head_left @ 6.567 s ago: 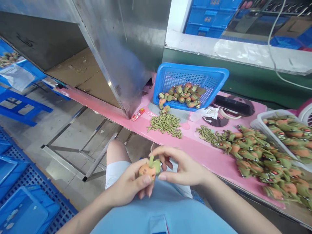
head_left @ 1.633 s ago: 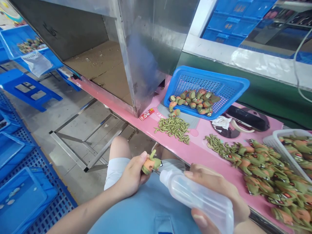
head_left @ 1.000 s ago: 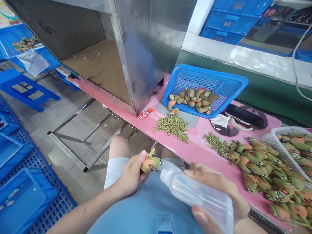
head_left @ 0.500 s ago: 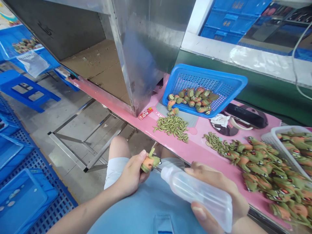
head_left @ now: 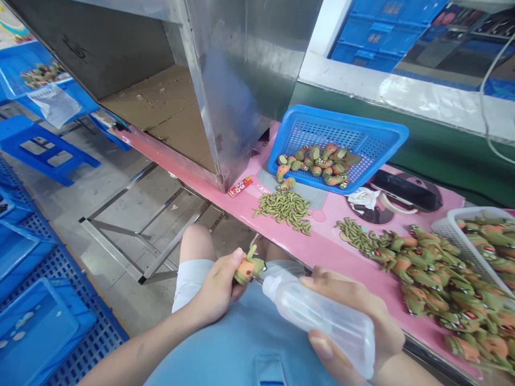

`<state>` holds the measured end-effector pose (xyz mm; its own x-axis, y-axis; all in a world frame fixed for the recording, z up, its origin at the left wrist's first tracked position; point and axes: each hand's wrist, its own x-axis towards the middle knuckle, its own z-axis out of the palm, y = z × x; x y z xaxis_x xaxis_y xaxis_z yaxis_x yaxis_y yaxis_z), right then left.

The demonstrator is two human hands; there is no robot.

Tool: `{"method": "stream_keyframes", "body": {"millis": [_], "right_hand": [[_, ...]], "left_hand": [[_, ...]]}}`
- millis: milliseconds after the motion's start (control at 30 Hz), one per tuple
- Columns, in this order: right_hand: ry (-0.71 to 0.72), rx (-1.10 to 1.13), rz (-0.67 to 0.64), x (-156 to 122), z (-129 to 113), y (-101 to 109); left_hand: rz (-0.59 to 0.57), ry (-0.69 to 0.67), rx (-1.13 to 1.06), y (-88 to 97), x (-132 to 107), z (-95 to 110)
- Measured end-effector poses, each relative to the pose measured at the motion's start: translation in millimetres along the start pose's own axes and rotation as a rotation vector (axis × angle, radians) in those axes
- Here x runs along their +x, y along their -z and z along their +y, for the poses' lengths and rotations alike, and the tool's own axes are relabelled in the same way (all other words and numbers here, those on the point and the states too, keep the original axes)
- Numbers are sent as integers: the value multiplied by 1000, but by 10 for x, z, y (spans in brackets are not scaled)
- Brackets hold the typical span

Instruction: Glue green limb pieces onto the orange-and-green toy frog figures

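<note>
My left hand (head_left: 221, 284) pinches a small green and orange frog-like figurine (head_left: 246, 269) above my lap, with one thin green limb sticking up from it. In my right hand (head_left: 358, 305) is a translucent plastic squeeze bottle (head_left: 322, 316), tilted so its thin metal tip meets the figurine's side. Whether anything comes out of the tip is too small to see. On the pink table edge ahead lies a pile of small green limb pieces (head_left: 284, 209). Right of it are more green pieces (head_left: 358, 236) and a heap of figurines with limbs (head_left: 450, 284).
A blue basket (head_left: 386, 134) of limbless figurine bodies stands tilted at the back. Beside it lie a dark phone-like object (head_left: 406, 190) and white tissue (head_left: 364, 198). A white basket (head_left: 450, 220) holds more figurines. A metal booth (head_left: 249, 80) rises ahead; blue trays (head_left: 36, 327) sit at left.
The right hand and bottle have shifted slightly left, toward the figurine, and the tip stays against it. The left hand holds nearly the same position.
</note>
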<state>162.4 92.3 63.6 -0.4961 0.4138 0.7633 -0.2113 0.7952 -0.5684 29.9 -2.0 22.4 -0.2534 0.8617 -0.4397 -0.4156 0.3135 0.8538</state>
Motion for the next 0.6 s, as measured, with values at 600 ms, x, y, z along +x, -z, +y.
{"method": "stream_keyframes", "body": {"millis": [600], "right_hand": [[-238, 134, -53, -71, 93, -15]], "left_hand": [[202, -91, 190, 57, 52, -21]]}}
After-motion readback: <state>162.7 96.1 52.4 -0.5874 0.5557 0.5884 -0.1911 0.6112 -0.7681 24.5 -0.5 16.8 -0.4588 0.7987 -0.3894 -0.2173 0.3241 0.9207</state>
